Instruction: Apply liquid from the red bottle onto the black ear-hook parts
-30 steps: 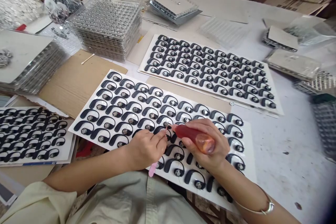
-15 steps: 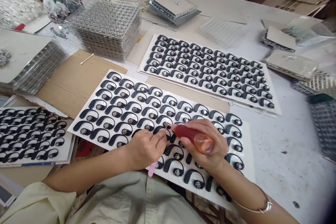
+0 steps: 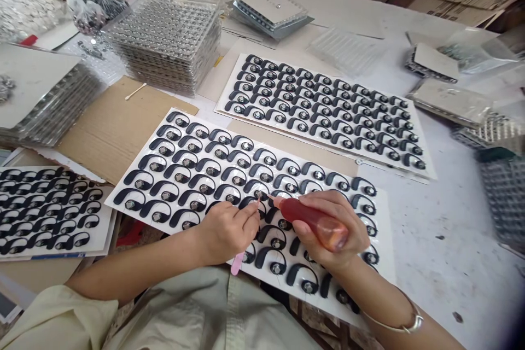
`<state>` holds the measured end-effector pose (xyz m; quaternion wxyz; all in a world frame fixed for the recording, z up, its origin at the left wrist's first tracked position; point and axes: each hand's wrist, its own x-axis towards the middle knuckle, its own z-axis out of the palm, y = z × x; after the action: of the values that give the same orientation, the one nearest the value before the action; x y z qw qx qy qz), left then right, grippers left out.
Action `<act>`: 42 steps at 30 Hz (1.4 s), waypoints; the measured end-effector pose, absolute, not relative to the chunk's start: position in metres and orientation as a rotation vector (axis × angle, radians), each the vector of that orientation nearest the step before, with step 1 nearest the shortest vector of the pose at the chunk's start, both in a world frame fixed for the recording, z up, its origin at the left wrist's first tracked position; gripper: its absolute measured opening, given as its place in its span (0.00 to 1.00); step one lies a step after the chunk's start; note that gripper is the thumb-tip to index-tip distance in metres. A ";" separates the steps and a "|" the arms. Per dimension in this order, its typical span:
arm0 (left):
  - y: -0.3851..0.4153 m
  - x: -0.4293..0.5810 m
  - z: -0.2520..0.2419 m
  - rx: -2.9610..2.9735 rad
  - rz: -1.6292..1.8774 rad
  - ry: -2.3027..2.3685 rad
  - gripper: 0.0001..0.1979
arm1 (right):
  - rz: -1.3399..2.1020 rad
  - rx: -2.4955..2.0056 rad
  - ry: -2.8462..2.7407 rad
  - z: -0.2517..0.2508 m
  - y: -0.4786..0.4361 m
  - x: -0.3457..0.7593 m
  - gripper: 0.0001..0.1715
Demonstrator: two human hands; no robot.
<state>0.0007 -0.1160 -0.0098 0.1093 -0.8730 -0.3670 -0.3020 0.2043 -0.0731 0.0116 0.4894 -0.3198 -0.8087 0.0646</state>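
Note:
My right hand (image 3: 338, 227) is closed around a red squeeze bottle (image 3: 303, 215) with a narrow nozzle. It is tilted, its nozzle pointing left toward my left fingertips with a small gap between. My left hand (image 3: 227, 231) is closed on a slim pink tool (image 3: 237, 264), whose flat rounded end sticks out below the palm; the fingers hide its middle. The tool's tip lies at a black hook-shaped piece (image 3: 251, 186) with a silver round centre. Rows of such pieces cover the white sheet (image 3: 388, 229) beneath both hands, some of them hidden by my hands.
Behind lies a second sheet (image 3: 429, 167) of the black pieces; a third sheet (image 3: 96, 240) is at left. A cotton swab (image 3: 135, 92) rests on brown cardboard (image 3: 110, 115). Stacked clear trays (image 3: 164, 44) stand at the back left. More packs (image 3: 451, 101) lie at right.
My right hand has moved to the right with the bottle, drawing its nozzle away from my left fingertips. My left hand and the pink tool stay almost in place.

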 end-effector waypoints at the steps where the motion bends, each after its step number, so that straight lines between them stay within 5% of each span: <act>1: -0.116 0.001 -0.010 -2.567 -0.894 -1.079 0.10 | 0.156 -0.778 -1.971 0.011 -0.073 0.205 0.20; 42: -0.111 -0.006 -0.001 -2.729 -1.038 -1.243 0.11 | 0.115 -0.715 -2.106 0.012 -0.076 0.204 0.18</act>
<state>-0.0062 -0.1113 -0.0014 -0.0161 -0.8599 -0.3917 -0.3269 0.2043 -0.0765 0.0118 0.4415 -0.2882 -0.8484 0.0462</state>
